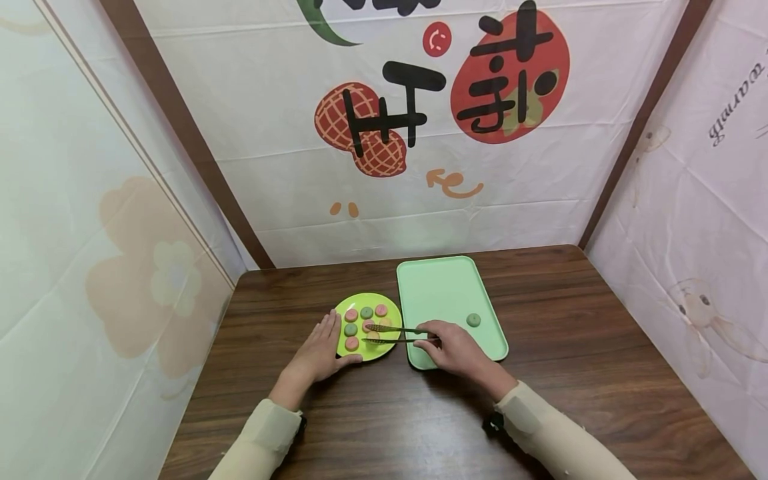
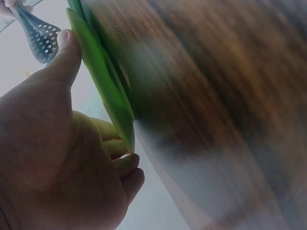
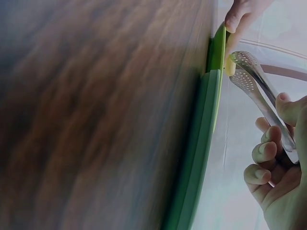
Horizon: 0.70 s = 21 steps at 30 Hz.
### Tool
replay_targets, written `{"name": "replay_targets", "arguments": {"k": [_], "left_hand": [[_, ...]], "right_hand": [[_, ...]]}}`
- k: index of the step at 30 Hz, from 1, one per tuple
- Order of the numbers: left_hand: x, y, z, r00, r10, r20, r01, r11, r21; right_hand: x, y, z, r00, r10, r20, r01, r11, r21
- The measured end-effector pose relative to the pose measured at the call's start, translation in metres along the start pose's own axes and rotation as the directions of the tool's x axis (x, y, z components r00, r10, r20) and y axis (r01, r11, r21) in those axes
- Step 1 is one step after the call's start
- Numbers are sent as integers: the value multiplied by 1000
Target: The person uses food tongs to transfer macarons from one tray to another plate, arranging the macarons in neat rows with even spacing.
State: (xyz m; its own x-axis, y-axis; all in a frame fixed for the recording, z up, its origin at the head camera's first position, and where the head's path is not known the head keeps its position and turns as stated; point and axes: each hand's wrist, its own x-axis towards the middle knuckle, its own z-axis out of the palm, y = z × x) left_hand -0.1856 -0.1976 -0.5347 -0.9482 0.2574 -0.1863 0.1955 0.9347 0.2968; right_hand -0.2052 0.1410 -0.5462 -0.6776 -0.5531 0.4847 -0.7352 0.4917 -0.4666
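Observation:
In the head view, a lime-green plate (image 1: 393,315) holds several pink, green and yellow macarons. My left hand (image 1: 318,350) rests along its left and front rim, fingers straight; thumb and fingers touch the plate edge in the left wrist view. My right hand (image 1: 453,347) holds metal tongs (image 1: 399,329), with perforated tips reaching over the plate. A yellow macaron (image 3: 230,66) sits at the tong tips in the right wrist view; whether they pinch it I cannot tell. A green macaron (image 1: 473,320) lies on the mint-green tray (image 1: 441,283) under my right hand.
The tray stands right beside the plate on a dark wooden table (image 1: 570,320). Printed fabric walls (image 1: 288,220) enclose the table at the back, left and right.

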Motion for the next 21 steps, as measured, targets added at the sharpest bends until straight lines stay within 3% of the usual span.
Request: {"name": "replay_targets", "arguments": {"k": [21], "left_hand": [[-1,0,1,1000,-1,0,1,1000,-7]], "right_hand": [[7,-1,5,997,36,70,-33,999,-42]]}}
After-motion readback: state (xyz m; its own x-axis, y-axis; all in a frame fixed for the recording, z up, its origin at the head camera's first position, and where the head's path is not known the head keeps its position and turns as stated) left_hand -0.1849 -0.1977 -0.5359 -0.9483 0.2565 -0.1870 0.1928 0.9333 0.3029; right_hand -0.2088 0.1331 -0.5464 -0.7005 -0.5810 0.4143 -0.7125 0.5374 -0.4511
